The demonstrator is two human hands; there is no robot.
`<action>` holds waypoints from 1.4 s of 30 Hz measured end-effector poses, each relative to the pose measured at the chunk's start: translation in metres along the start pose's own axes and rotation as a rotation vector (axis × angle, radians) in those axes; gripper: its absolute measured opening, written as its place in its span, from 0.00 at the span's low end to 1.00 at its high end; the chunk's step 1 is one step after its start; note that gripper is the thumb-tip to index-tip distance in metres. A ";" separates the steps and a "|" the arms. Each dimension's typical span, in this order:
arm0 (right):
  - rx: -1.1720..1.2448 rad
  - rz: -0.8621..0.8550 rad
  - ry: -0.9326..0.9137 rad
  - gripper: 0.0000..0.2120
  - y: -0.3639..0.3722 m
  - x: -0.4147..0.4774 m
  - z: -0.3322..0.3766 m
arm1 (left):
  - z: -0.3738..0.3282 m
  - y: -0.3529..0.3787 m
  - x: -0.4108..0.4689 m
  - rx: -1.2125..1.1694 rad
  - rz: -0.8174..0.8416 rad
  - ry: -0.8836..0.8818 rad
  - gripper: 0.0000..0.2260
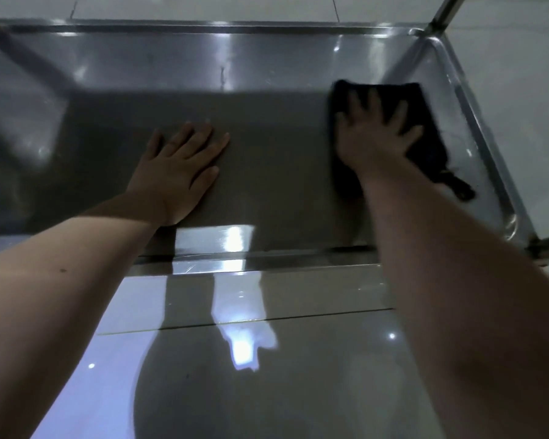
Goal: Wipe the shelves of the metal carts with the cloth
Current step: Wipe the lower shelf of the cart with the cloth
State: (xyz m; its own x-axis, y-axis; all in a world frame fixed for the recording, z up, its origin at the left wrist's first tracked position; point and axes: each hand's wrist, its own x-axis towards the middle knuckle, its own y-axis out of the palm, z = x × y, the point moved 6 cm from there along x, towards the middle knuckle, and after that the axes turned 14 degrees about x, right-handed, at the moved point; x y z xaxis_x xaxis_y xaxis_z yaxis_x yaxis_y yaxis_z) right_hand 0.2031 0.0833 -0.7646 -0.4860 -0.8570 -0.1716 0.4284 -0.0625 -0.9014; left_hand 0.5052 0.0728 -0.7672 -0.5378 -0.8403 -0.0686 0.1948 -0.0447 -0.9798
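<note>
Glossy tiled floor (298, 359) fills the near field, throwing back pale blue-white glare and a dark rounded shadow. One grout line crosses it just short of the cart.

Both bare forearms reach forward from the lower corners, over the near rim (267, 258) of the steel cart shelf (267, 160). Shelf is low, tray-like, with a raised lip all round. Its middle lies in shadow; the far part and right side are streaked with highlights.

Left hand (178, 166): flat on the bare shelf left of centre, palm down, fingers straight and close together, holding nothing.

Right hand (374, 134): palm down on the dark cloth (431, 150), fingers spread wide and pressing it flat, not bunching it. Hand and cloth are motion-blurred.

Cloth lies on the shelf's right part, near the right-hand lip (476, 122) but apart from it. One loose corner trails toward the near right.

Farther on: far lip (203, 28), then a shiny upright post (444, 11) at the far right corner. A blurred dark post (23, 58) slants at the far left. Pale floor tiles (203, 6) lie beyond.
</note>
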 end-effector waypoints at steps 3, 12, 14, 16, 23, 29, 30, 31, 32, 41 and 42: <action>-0.047 0.104 -0.356 0.26 0.053 -0.052 0.079 | 0.003 0.001 -0.001 0.003 0.015 -0.001 0.26; -0.020 -0.043 -0.081 0.25 -0.036 0.001 -0.085 | 0.004 0.004 0.001 -0.003 0.025 -0.011 0.23; -0.026 -0.046 -0.033 0.25 -0.046 -0.013 -0.116 | 0.003 0.006 0.002 -0.003 0.030 -0.015 0.24; -0.053 -0.030 -0.051 0.25 -0.037 -0.042 -0.126 | 0.002 0.005 0.001 -0.002 0.025 -0.010 0.23; -0.062 -0.019 -0.022 0.27 0.017 -0.120 -0.035 | 0.000 0.002 -0.006 0.014 0.007 0.010 0.25; -0.028 0.083 -0.211 0.26 0.084 -0.169 0.090 | 0.010 0.006 -0.016 -0.005 -0.014 -0.014 0.24; -0.019 0.091 -0.230 0.26 0.080 -0.167 0.086 | 0.012 0.007 -0.018 -0.008 -0.011 -0.017 0.24; -0.019 0.088 -0.251 0.26 0.074 -0.164 0.076 | 0.014 0.008 -0.021 -0.012 -0.009 -0.018 0.24; -0.031 0.077 -0.253 0.26 0.066 -0.159 0.060 | 0.016 0.009 -0.023 -0.019 -0.008 -0.016 0.24; -0.017 -0.038 0.312 0.26 -0.014 -0.112 -0.092 | 0.012 0.008 -0.033 -0.040 -0.001 -0.045 0.24; -0.020 -0.043 0.316 0.26 -0.009 -0.116 -0.082 | 0.012 0.008 -0.035 -0.039 -0.005 -0.045 0.24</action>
State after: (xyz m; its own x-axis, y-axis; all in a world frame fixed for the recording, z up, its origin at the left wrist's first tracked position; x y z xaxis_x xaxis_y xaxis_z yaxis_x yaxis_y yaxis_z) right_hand 0.1933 0.2251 -0.7695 -0.7172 -0.6524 -0.2449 0.3885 -0.0826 -0.9178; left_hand 0.5352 0.0956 -0.7707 -0.5012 -0.8635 -0.0556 0.1597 -0.0291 -0.9867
